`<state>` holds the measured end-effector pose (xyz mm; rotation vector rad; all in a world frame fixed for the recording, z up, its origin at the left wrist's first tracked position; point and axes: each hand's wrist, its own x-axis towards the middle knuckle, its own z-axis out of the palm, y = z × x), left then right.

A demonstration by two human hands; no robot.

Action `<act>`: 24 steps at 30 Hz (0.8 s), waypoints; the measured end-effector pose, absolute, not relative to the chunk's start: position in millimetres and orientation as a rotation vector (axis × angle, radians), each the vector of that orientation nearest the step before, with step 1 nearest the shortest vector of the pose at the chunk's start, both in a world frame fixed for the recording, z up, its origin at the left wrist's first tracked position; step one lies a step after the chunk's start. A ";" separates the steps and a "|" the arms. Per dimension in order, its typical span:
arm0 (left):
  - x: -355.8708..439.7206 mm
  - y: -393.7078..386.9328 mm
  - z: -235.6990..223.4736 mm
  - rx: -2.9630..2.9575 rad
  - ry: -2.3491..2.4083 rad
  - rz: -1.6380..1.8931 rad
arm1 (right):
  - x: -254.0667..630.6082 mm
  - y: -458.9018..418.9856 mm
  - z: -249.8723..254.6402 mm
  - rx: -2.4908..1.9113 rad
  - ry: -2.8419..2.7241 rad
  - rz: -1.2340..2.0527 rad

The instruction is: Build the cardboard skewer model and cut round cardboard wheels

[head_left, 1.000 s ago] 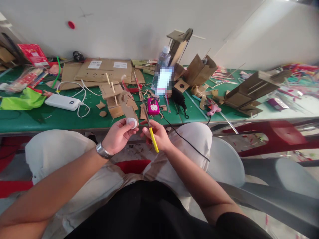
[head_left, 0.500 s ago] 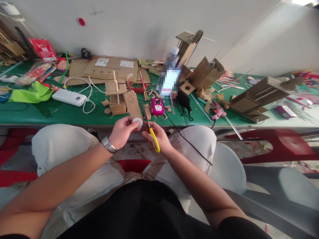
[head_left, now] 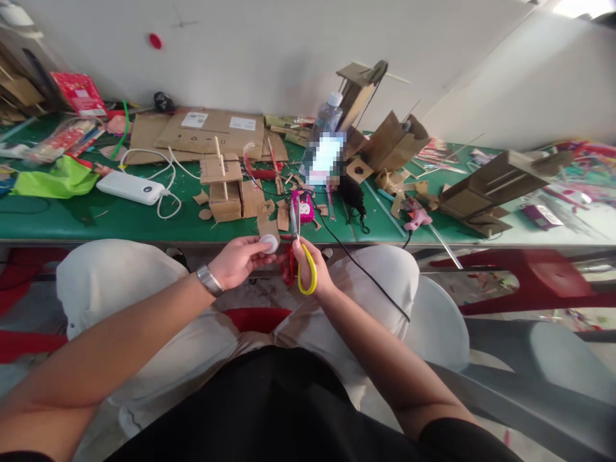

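My left hand [head_left: 240, 260] pinches a white round bottle cap [head_left: 269, 243] against a small piece of cardboard [head_left: 267, 221], just in front of the table edge. Its thumb lies on the cap. In my right hand [head_left: 315, 266] are scissors [head_left: 307, 269] with one yellow and one red handle, blades pointing up and away from me. The blades are beside the cardboard piece, apart from it. They overlap the view of a magenta socket block [head_left: 304, 209] on the table. How far the blades are parted is hard to make out.
On the green table [head_left: 187, 226] stand a cardboard box structure [head_left: 225, 200] with sticks, a white power bank [head_left: 129, 187], a bottle [head_left: 329, 115] and a blurred phone [head_left: 325, 159]. A pink glue gun [head_left: 418, 219] lies right of them. A black cable [head_left: 356, 263] hangs over the edge.
My right hand has turned the scissors more upright and moved them slightly right. My left hand has lowered the cap and cardboard a little, and the held cardboard now looks shorter.
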<state>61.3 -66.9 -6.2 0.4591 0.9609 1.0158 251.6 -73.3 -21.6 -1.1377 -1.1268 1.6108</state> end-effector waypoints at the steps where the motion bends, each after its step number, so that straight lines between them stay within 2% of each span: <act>1: 60.7 -66.3 -5.7 0.444 0.962 1.013 | 251.3 -74.5 -20.7 -1.145 -1.145 1.603; 11: 54.9 -62.6 -7.0 0.422 0.970 1.024 | 252.9 -73.2 -22.9 -1.184 -1.361 1.562; 24: 50.3 -62.9 0.6 0.587 0.905 1.141 | 260.8 -76.4 -22.8 -0.894 -1.295 1.847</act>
